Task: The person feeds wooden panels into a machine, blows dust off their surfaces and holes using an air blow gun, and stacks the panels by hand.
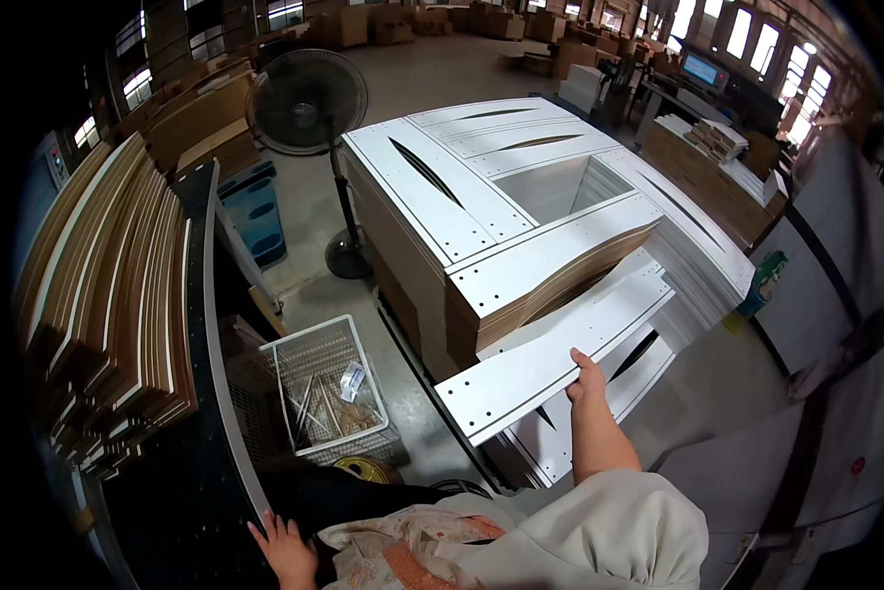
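The right hand (587, 379) is gripping the near long edge of a long white laminated board with small drilled holes (550, 359), fingers curled over its top face and thumb out of sight beneath. The board is lying tilted, its far end resting on a lower white stack (648, 374) beside the tall pile of white-faced, brown-cored panels (481, 211), its near end jutting out over the concrete floor (417, 413). The left hand (282, 546) is resting flat, fingers spread, holding nothing, on the pale edge of a dark work surface (201, 462) at the lower left. Between the two hands a white wire basket of small parts (329, 388) is sitting on the floor. A black pedestal fan (309, 103) is standing behind the pile.
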A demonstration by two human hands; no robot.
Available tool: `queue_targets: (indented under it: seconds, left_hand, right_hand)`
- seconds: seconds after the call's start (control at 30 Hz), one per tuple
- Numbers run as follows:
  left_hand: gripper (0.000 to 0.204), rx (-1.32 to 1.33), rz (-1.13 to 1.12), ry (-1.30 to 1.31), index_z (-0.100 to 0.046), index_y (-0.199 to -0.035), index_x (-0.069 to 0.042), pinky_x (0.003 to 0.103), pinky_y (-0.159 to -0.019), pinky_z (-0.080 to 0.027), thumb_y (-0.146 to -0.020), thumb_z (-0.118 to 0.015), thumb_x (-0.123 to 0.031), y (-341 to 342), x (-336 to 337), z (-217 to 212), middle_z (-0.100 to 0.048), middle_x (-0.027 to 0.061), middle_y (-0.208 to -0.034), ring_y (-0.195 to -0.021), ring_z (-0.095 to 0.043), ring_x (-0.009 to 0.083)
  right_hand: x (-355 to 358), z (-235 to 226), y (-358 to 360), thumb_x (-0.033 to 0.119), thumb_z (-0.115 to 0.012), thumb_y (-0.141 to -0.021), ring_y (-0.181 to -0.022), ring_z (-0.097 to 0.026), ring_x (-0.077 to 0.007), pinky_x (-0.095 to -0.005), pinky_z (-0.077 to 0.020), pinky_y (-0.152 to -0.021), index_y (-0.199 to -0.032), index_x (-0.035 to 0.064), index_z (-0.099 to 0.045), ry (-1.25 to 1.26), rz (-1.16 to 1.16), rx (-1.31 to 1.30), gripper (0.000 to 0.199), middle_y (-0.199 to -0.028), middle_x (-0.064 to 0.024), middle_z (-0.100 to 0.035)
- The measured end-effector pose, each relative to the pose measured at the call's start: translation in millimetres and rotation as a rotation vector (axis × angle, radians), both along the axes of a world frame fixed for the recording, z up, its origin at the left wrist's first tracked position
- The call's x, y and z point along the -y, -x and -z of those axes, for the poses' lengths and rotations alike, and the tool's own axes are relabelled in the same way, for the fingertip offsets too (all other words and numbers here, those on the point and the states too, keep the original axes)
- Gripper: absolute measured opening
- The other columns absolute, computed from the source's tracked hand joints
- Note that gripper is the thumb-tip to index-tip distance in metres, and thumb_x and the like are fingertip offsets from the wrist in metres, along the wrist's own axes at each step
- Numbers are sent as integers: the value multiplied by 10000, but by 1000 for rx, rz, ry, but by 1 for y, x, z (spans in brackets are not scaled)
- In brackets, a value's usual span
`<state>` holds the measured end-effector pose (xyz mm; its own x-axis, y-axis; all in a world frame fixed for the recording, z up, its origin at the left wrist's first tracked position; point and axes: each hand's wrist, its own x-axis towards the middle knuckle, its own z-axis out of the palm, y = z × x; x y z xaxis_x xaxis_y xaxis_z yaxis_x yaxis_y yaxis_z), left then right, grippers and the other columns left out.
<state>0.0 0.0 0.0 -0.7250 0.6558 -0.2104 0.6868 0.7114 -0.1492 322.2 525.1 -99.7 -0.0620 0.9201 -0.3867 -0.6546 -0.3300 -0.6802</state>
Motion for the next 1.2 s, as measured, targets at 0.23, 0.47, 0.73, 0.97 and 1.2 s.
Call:
queue_targets:
  seconds: [0.23, 0.47, 0.73, 0.97, 1.2]
  left_hand:
    - [490, -65, 76, 128, -589, -1163, -59, 630, -1061, -136, -750, -614, -322, -6, -13, -21, -529, 143, -1282, -1281, -372, 323]
    - [505, -70, 111, 134, -586, -1172, -69, 636, -1060, -127, -748, -608, -345, -5, -15, -20, -539, 126, -1273, -1276, -373, 326]
    - [378, 25, -29, -35, -606, -964, 3, 623, -1099, -25, -667, -713, -203, -3, -5, -5, -555, 219, -1180, -1325, -294, 374]
    - [397, -32, 42, -119, -605, -1014, 2, 572, -1111, -88, -676, -680, -193, 1, -6, -14, -589, 172, -1131, -1284, -374, 343]
    - [407, -28, 12, -154, -598, -1063, 3, 561, -1117, -85, -706, -662, -181, -4, -10, -13, -590, 169, -1143, -1284, -377, 330]
  right_hand:
    - [-61, 0, -5, 78, -686, -797, -936, -604, -327, -455, -522, -773, -1141, -70, -485, -32, 187, 317, 426, -1037, -186, -597]
    - [-104, 19, -20, 267, -688, -734, -961, -565, -418, -435, -452, -879, -1099, -98, -529, 43, 173, 1395, 540, -1068, -280, -557]
    - [-42, 30, 23, 277, -677, -772, -1168, -432, -403, -433, -341, -1018, -1310, -73, -379, -189, 269, 1357, 708, -1257, -296, -432]
    - [39, 30, 50, 357, -701, -773, -1161, -429, -398, -446, -342, -1005, -1319, -81, -359, -248, 120, 1145, 779, -1265, -290, -420]
    - [63, -40, 74, 344, -779, -646, -1241, -380, -382, -550, -326, -979, -1256, 8, -434, -1164, -467, 1700, 777, -1295, -192, -451]
